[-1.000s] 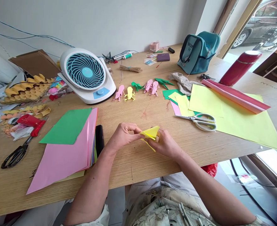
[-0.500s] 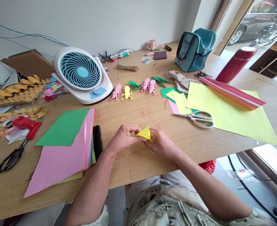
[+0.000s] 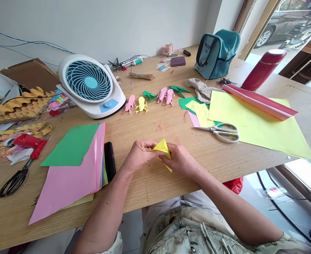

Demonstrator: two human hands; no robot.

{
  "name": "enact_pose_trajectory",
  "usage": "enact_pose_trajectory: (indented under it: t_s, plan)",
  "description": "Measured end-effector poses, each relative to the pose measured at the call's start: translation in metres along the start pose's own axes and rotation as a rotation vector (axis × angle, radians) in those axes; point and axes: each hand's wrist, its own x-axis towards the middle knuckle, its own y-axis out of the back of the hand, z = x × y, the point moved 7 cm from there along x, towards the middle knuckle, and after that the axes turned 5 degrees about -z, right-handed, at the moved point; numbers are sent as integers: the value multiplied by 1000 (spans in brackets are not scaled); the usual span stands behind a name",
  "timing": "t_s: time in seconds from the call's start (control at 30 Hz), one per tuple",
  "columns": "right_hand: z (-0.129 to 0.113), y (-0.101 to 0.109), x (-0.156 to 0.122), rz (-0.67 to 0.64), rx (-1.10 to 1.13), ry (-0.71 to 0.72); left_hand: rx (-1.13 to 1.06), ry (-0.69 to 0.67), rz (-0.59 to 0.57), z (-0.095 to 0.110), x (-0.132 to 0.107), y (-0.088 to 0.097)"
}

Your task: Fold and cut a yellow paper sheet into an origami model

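Note:
A small piece of folded yellow paper (image 3: 162, 146) is held between both hands over the front part of the table. My left hand (image 3: 142, 153) pinches its left side between thumb and fingers. From the right, my right hand (image 3: 180, 158) grips the other side, its fingertips partly hidden by the paper. One pointed flap stands up, and another yellow corner hangs below the fingers. Beyond the hands stand folded paper figures: a yellow frog (image 3: 141, 104), a pink figure (image 3: 129, 103) and a green figure (image 3: 149, 95), with more pink and green ones to their right.
On the left lie stacked pink and green sheets (image 3: 68, 180), a black phone (image 3: 109, 161) and black-handled scissors (image 3: 15, 181). A white fan (image 3: 92, 84) stands behind. To the right are grey-handled scissors (image 3: 225, 133), yellow sheets (image 3: 266, 130), a red flask (image 3: 263, 68) and a teal bag (image 3: 216, 56).
The yellow paper has tilted in my fingers: its upper flap stands taller, and more of the lower corner shows beneath. Both hands keep nearly the same place.

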Motion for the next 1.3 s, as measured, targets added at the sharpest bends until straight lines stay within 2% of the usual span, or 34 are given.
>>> enact_pose_trajectory:
  t_s: [0.3,0.5,0.63,1.07,1.3]
  plan:
    - [-2,7,-2,22,91,3,-180,-27,-28,-3,0,5]
    - [-7,18,-5,112,305,58,-335,-20,8,-4,-1,11]
    - [-8,22,-6,192,305,76,-388,-35,8,-2,-1,8]
    - [-8,25,-7,228,330,82,-399,-64,43,-2,0,7]
    - [-12,28,-9,281,276,149,-388,-99,17,1,0,5]
